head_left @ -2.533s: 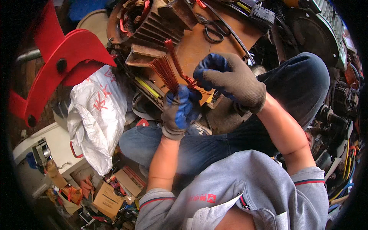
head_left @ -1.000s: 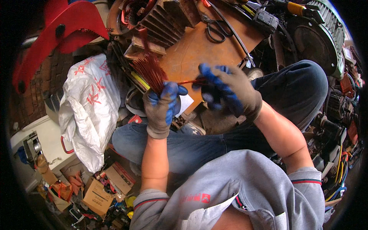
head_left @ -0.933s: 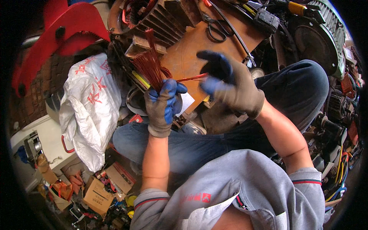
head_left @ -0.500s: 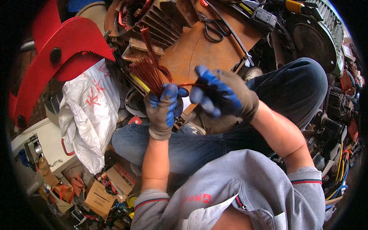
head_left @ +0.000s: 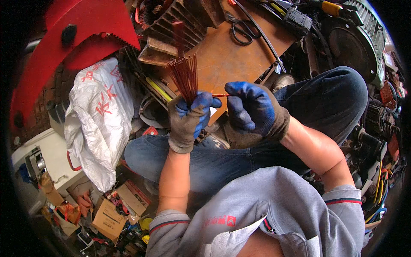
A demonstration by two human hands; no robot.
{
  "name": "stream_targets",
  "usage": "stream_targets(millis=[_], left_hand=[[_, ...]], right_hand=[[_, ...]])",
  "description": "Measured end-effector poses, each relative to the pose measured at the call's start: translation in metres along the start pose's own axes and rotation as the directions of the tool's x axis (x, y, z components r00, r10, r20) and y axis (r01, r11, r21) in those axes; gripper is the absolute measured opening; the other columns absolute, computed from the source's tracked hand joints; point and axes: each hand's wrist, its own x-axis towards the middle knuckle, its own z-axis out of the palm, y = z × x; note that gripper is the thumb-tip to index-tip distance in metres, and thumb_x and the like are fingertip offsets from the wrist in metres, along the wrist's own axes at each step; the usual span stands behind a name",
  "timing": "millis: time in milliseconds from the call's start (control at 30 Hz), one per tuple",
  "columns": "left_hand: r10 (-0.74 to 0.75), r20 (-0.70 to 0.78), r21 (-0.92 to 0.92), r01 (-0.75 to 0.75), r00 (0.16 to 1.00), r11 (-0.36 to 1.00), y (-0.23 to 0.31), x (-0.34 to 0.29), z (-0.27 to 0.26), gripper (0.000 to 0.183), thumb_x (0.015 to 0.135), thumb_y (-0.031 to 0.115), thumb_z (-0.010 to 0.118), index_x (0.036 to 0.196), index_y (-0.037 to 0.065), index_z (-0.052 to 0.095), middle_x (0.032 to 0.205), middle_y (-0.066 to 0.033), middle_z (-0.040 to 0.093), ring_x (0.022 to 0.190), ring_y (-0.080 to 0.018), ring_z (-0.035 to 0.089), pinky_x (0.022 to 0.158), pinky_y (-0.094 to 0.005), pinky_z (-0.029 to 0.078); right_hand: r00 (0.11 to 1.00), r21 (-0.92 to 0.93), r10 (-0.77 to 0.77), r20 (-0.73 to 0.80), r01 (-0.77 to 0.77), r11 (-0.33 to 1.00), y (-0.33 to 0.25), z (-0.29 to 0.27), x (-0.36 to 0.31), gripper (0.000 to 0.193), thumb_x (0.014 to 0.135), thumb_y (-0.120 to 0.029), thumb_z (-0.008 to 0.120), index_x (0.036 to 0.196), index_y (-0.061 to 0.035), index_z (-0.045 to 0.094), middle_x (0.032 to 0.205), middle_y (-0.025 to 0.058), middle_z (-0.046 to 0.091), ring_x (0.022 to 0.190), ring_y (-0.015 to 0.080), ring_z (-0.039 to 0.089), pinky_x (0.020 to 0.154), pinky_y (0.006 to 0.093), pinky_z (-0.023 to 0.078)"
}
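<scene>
My left hand (head_left: 186,122), in a grey and blue work glove, is closed round a bundle of thin copper wires (head_left: 185,79). The wires stand up and fan out above the fist; some of them look blurred at the top. A short copper strand (head_left: 221,95) runs sideways from the bundle to my right hand (head_left: 255,110). That hand, gloved alike, pinches the strand's end between thumb and fingers. Beneath the wires lies a worn brown board (head_left: 214,53). Black-handled scissors (head_left: 243,33) rest on the board's far part.
A red curved guard or arm (head_left: 81,32) rises at the far left above a white woven sack (head_left: 100,128). Finned metal parts (head_left: 180,21) stand behind the board. A battery pack (head_left: 297,21) sits at the far right. Cardboard boxes (head_left: 109,219) and scrap lie lower left.
My right hand, blurred before, is now steady with its fingers closed on the strand. The wire bundle in my left hand has turned more upright. The whole view has shifted slightly.
</scene>
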Motion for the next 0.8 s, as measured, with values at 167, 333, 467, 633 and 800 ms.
stream_targets(millis=[167,333,467,633,800], left_hand=[[-0.098,-0.166,-0.26,0.052,0.981,0.964,-0.001,0.003,0.001,0.022,0.096,0.023,0.068,0.085,0.004,0.072,0.064,0.0016,0.06,0.048,-0.0048,0.046,0.046,-0.0221,0.033],[-0.157,0.073,-0.267,0.171,0.985,0.948,0.002,0.007,-0.005,0.024,0.096,0.026,0.068,0.085,0.005,0.072,0.067,-0.0003,0.065,0.052,-0.0067,0.05,0.048,-0.0217,0.036],[-0.04,-0.098,-0.191,0.021,0.994,0.981,-0.002,0.007,0.007,0.026,0.094,0.03,0.07,0.086,0.005,0.071,0.07,-0.0001,0.064,0.055,-0.0052,0.049,0.049,-0.0208,0.034],[-0.249,0.175,-0.354,0.297,0.953,0.887,0.01,0.016,-0.009,0.028,0.094,0.033,0.069,0.088,0.006,0.07,0.073,-0.0025,0.065,0.058,-0.0075,0.052,0.053,-0.0219,0.039],[-0.057,-0.005,-0.164,0.055,0.998,0.985,-0.002,0.012,-0.009,0.035,0.097,0.036,0.066,0.092,0.002,0.069,0.056,0.0048,0.047,0.045,-0.0052,0.04,0.044,-0.0234,0.03]], right_hand=[[0.877,-0.696,-0.477,0.056,0.376,0.611,-0.015,-0.001,-0.001,0.052,0.093,-0.043,0.069,0.126,-0.0025,0.063,0.096,0.011,0.068,0.087,0.0152,0.068,0.075,0.0269,0.056],[0.627,-0.838,-0.562,0.539,0.336,-0.429,-0.024,-0.005,-0.001,0.04,0.081,-0.029,0.079,0.111,-0.0052,0.068,0.086,0.0122,0.066,0.076,0.0264,0.066,0.064,0.0382,0.051],[0.761,-0.953,-0.579,0.293,0.281,-0.113,-0.011,-0.005,0.002,0.024,0.09,-0.026,0.071,0.102,-0.0055,0.069,0.081,0.0135,0.065,0.069,0.028,0.067,0.063,0.0383,0.053],[0.667,-0.885,-0.582,0.466,0.345,-0.312,-0.012,-0.006,0.004,0.028,0.084,-0.021,0.073,0.108,-0.0075,0.067,0.089,0.0113,0.065,0.081,0.0324,0.064,0.07,0.0405,0.052],[0.956,-0.725,-0.26,-0.132,0.086,0.684,-0.004,0.004,-0.008,0.019,0.088,-0.023,0.075,0.09,-0.005,0.071,0.072,0.0043,0.065,0.066,0.0112,0.061,0.059,0.0292,0.049]])
